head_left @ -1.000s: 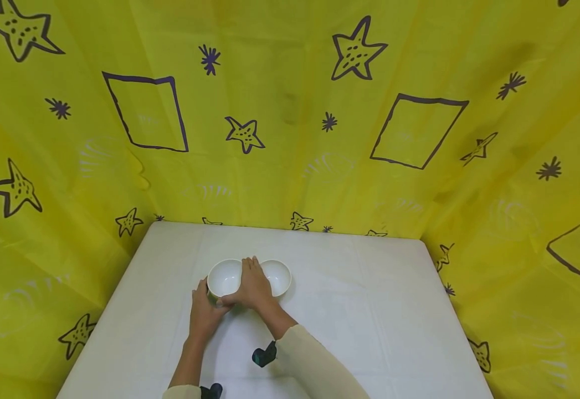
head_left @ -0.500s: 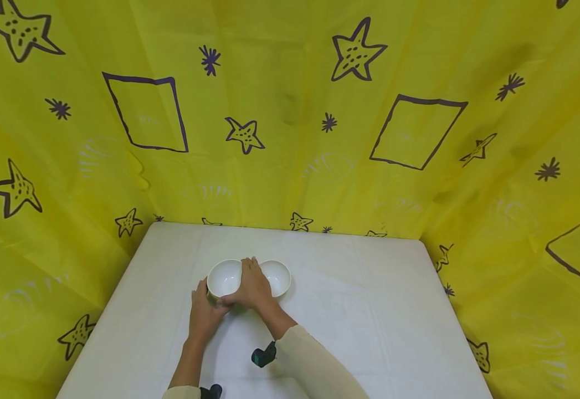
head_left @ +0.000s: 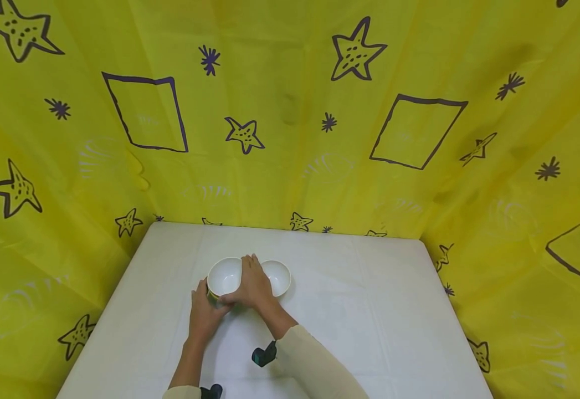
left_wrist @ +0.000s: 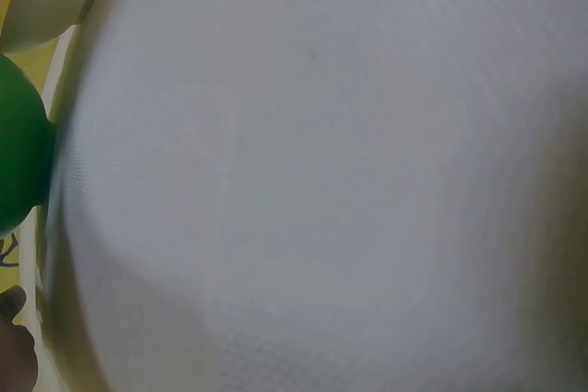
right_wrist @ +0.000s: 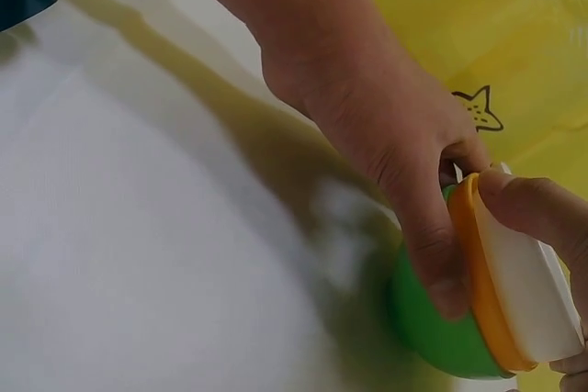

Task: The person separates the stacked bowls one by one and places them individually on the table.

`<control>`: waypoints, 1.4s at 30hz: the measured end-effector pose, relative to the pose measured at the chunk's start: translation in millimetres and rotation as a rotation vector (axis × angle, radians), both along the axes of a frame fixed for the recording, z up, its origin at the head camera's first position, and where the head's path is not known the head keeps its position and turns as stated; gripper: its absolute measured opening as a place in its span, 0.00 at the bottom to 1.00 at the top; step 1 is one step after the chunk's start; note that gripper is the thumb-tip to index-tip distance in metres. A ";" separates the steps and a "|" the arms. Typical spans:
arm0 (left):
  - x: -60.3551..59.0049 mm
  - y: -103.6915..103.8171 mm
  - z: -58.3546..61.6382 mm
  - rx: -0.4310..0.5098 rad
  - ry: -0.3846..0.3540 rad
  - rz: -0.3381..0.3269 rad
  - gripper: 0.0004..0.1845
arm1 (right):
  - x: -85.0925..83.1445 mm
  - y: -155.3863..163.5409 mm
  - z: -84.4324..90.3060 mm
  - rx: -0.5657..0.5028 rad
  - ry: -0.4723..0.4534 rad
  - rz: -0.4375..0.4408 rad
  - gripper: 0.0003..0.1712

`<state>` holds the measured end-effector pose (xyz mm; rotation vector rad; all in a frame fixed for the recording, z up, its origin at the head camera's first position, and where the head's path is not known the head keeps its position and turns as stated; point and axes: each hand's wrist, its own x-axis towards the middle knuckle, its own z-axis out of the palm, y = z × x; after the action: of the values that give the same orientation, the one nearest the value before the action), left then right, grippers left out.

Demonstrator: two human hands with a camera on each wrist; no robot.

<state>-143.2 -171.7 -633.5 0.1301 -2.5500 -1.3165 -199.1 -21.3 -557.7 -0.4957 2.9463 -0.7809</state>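
Just below frame centre, both hands clamp the left bowl (head_left: 224,276): left hand (head_left: 204,313) fingers curl under its green base, right hand (head_left: 253,286) pinches the rim. Best lifted level, clear of the neighbouring white bowl (head_left: 278,276).

- A white table (head_left: 369,310) is standing under everything.
- A yellow cloth (head_left: 290,111) printed with dark stars and rectangles is hanging behind and beside it.

A green bowl (right_wrist: 439,332) with an orange rim is gripped by the left hand (right_wrist: 386,135) above the white table (right_wrist: 138,273); its rim is touched by a right fingertip (right_wrist: 533,208).
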 end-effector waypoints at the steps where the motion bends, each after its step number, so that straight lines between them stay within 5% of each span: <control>1: 0.2 0.1 0.0 0.001 0.000 0.000 0.50 | -0.2 0.0 0.4 0.003 0.002 -0.001 0.69; 32: 2.3 3.5 6.3 0.009 -0.134 0.003 0.53 | -3.5 22.5 21.4 -0.054 0.013 -0.053 0.69; 42: 3.5 3.0 3.9 0.029 -0.074 0.001 0.54 | -5.3 30.3 30.6 -0.068 0.052 -0.081 0.69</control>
<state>-139.7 -168.7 -629.6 0.1896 -2.5918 -1.3730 -204.4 9.0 -527.2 -0.4090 3.0130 -0.8932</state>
